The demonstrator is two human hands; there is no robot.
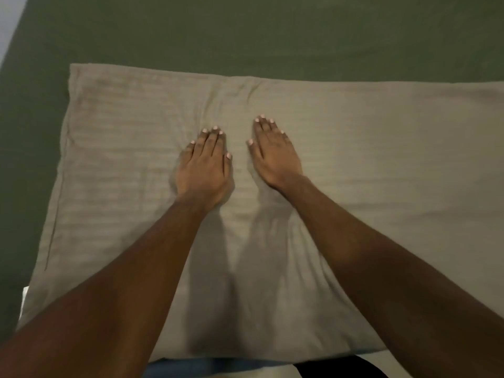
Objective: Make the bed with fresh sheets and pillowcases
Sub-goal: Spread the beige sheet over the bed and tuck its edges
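— Both forearms [122, 282] reach out from the bottom edge, and the left hand [203, 170] and right hand [275, 156] lie palm down on the pillow [381, 186]. Why flat?

— Smoothing, I would guess. The fingers are straight and close together and grip nothing, so the palms can press the striped beige pillowcase [122, 145] and work creases outward. Faint folds [245, 94] fan out just beyond the fingertips.

— Where does the pillow sit against the hands?

— Directly under both. They rest near its middle, just beside each other but not touching, the right one a little farther forward. The pillow stretches well past them on either side, and its right end runs out of view.

— And the bed itself?

— The pillow lies on a green sheet [245, 31], which looks already pulled flat. A sliver of white [25, 298] shows at the pillow's near left corner. It may be the inner pillow at the case's open end, though I cannot tell.
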